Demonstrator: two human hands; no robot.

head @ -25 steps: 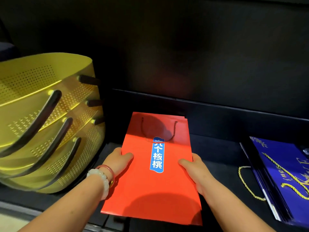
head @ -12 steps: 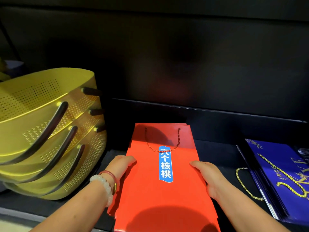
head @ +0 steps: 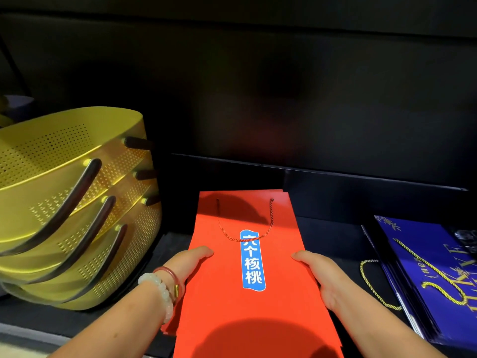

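Two hands held the red paper bags [head: 219,293] flat at the front edge of the shelf [head: 333,244]: your left hand [head: 192,264] and right hand [head: 318,273] pinched the long sides. They looked light, slick, easily creased; a mid-side hold suited them.

yellow baskets [head: 72,202] stacked, dark handles, far left | blue bags [head: 426,275] flat, gold cord, right | black shelf [head: 333,236] under both, dark wall behind

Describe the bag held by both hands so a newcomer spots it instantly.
Look at the dark shelf, between stacked yellow baskets and blue bags. The red paper bag lies flat there. Only it has a blue label with white characters.
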